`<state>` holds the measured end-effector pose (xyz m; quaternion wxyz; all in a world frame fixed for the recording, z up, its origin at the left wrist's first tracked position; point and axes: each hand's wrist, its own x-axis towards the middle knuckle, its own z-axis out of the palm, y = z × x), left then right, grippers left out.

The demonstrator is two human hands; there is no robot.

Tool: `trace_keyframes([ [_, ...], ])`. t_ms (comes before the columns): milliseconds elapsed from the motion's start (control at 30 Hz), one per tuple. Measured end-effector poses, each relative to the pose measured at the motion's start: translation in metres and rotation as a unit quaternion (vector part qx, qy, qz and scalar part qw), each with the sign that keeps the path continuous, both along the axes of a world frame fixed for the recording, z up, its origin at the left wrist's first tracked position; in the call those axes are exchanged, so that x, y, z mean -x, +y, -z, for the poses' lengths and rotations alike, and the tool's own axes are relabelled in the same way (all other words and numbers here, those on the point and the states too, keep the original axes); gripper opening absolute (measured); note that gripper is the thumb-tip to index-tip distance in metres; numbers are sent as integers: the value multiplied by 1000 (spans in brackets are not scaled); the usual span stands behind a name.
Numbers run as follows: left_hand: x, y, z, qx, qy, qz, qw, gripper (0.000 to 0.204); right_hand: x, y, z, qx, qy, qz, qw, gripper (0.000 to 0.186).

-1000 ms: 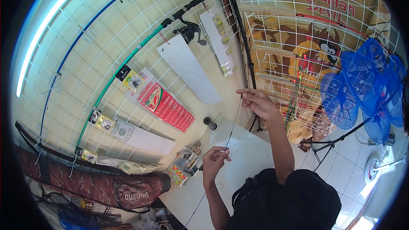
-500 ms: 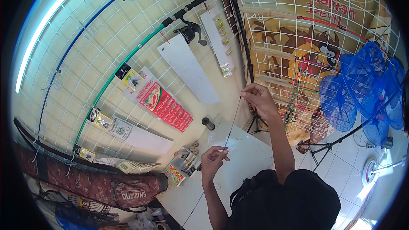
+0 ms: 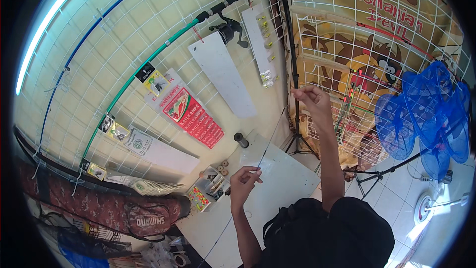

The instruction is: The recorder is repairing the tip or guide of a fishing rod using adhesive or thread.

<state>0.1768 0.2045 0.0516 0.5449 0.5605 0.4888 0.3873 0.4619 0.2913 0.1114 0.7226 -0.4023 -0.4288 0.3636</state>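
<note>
My left hand (image 3: 243, 182) pinches a thin dark fishing rod (image 3: 271, 140) between thumb and fingers, over the white table. The rod slants from the lower edge up to the right, past my left hand, and narrows to its tip. Beyond and above that tip, my right hand (image 3: 318, 105) is raised with thumb and index finger pressed together. A visible gap lies between the pinch and the tip. Whether a fine line runs between those fingers is too small to tell.
On the white table (image 3: 292, 173) stand a dark spool (image 3: 241, 140) and a divided box (image 3: 210, 181) of small coloured pieces. A wire rack (image 3: 124, 30) holds rods, reels and packets. Blue nets (image 3: 426, 114) hang right; a camouflage rod bag (image 3: 104, 206) lies left.
My right hand has moved up and slightly right, off the rod's tip. My left hand keeps its pinch, shifted slightly left. The whole view has turned a little.
</note>
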Motion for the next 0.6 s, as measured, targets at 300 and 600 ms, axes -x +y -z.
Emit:
trace_keyframes([
  [300, 3, 11, 41, -64, 121, -12, 991, 18, 11, -27, -23, -70, -42, 136, 987, 15],
  [600, 16, -28, 109, -10, 164, -15, 986, 15, 31, -51, 43, 11, -153, 21, 988, 16],
])
